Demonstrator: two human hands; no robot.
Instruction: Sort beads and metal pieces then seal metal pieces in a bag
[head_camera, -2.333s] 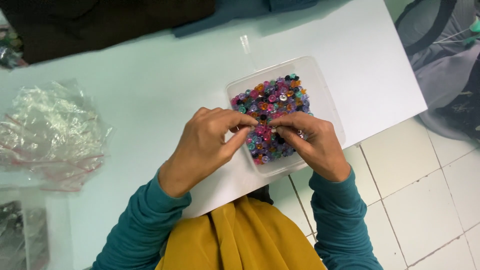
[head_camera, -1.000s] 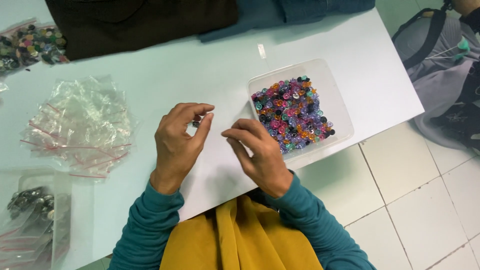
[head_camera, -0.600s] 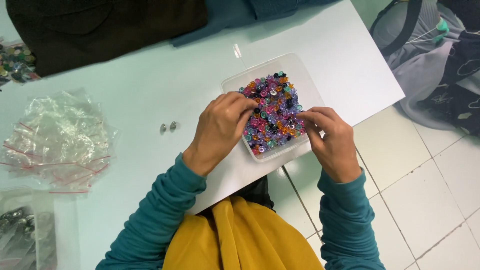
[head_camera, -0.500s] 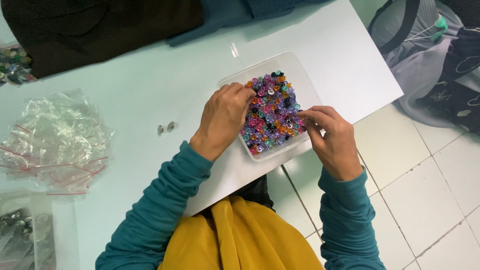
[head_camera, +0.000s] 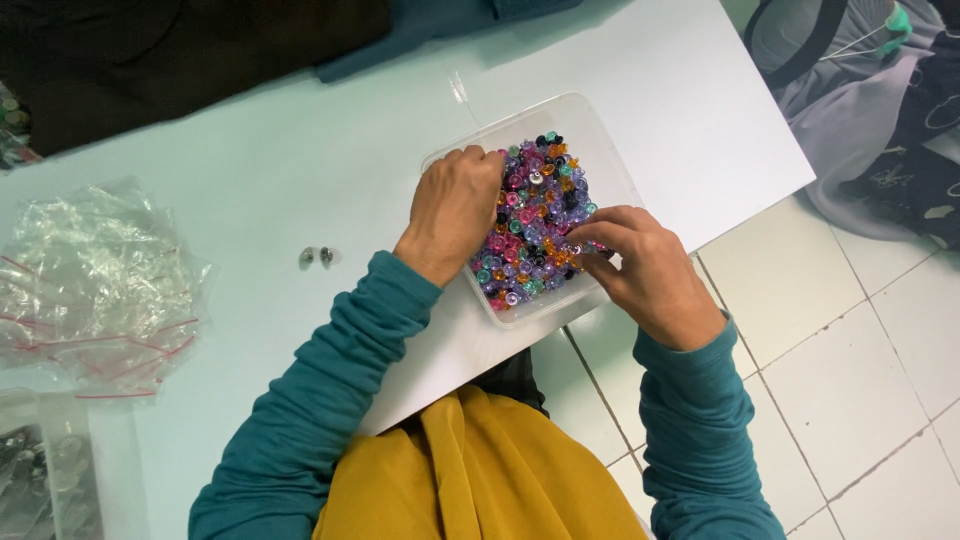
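A clear plastic tub (head_camera: 600, 135) sits near the table's right front corner, filled with small beads (head_camera: 535, 225) in purple, pink, orange, teal and black. My left hand (head_camera: 455, 210) rests over the tub's left side, fingers curled down into the beads. My right hand (head_camera: 640, 270) is at the tub's right front rim, thumb and fingers pinched together at the beads; what they pinch is too small to make out. Two small grey beads (head_camera: 317, 256) lie on the table left of my left forearm.
A pile of crumpled clear zip bags (head_camera: 95, 285) with red strips lies at the left. More clear packets (head_camera: 45, 470) are at the bottom left. Dark cloth (head_camera: 190, 60) lies along the far edge. A grey bag (head_camera: 860, 110) sits on the tiled floor to the right.
Both hands came back from the bare table to the tub, leaving two small grey beads on the table. My left hand has since dug into the tub's left side.
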